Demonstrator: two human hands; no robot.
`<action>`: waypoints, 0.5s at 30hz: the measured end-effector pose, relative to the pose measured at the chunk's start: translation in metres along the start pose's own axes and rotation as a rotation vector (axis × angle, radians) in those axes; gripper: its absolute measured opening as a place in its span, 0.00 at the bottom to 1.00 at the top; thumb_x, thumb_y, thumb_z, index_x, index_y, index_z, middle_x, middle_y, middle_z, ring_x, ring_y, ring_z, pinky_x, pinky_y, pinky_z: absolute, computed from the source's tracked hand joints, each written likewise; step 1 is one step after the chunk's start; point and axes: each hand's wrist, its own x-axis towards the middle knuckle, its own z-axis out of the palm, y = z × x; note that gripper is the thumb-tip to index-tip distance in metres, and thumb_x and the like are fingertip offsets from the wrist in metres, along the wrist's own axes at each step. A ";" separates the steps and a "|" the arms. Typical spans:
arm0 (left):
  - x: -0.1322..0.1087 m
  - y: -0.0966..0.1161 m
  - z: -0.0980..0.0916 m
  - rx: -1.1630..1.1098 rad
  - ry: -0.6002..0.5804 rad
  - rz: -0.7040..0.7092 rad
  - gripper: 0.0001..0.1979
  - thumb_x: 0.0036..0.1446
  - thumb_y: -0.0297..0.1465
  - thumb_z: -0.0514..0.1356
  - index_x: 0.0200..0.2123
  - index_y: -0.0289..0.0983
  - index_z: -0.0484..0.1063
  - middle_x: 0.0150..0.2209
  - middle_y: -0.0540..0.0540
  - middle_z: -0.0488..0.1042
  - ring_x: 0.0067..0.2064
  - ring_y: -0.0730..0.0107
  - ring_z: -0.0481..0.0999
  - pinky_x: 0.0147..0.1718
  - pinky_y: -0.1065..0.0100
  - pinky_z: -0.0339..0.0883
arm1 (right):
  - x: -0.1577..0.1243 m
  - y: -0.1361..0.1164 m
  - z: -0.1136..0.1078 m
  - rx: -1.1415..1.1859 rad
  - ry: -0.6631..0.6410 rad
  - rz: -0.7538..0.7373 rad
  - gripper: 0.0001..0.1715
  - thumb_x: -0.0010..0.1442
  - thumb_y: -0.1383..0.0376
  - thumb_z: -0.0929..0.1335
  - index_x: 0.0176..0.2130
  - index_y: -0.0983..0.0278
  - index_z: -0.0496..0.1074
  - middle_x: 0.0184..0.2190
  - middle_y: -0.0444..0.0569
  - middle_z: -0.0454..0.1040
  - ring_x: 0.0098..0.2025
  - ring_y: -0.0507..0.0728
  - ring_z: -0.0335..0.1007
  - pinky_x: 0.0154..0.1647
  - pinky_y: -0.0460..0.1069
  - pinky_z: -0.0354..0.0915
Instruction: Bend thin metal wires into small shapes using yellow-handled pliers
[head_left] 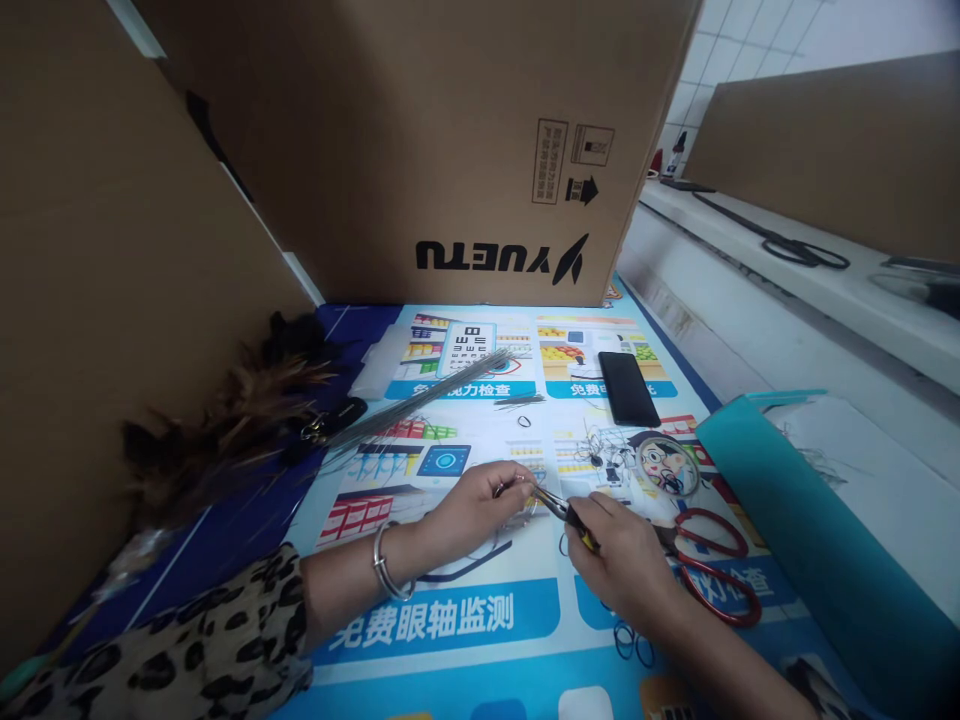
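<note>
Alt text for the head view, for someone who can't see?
Pliers in the right hand meet the pinching left hand, what it holds unclear, over a printed table cover. Around them lie a wire bundle, flat black device, scissors and teal box.

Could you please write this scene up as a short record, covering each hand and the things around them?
right hand: gripping pliers by their handles
left hand: thumb and forefinger pinched at the pliers' tips; anything between them is too small to tell
beyond left hand: slanting bundle of thin wires
beyond right hand: black smartphone
beside right wrist: red-handled scissors, blades partly hidden
left side: brown feathers
right side: teal box
back: cardboard box, YUETU lettering upside down
</note>
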 end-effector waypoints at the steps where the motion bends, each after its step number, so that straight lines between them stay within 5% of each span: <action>1: 0.000 0.000 0.000 0.005 0.002 0.001 0.12 0.57 0.36 0.51 0.32 0.34 0.69 0.24 0.52 0.64 0.25 0.78 0.59 0.25 0.75 0.54 | 0.000 0.000 0.001 -0.016 0.008 -0.006 0.15 0.57 0.65 0.59 0.44 0.63 0.67 0.36 0.50 0.69 0.36 0.54 0.64 0.32 0.45 0.59; 15: 0.001 -0.004 0.002 0.163 0.077 0.057 0.11 0.57 0.33 0.50 0.28 0.34 0.68 0.25 0.51 0.66 0.28 0.75 0.63 0.27 0.74 0.56 | -0.001 -0.001 0.006 -0.108 0.020 0.000 0.18 0.58 0.66 0.59 0.47 0.63 0.67 0.39 0.52 0.70 0.38 0.56 0.66 0.33 0.46 0.61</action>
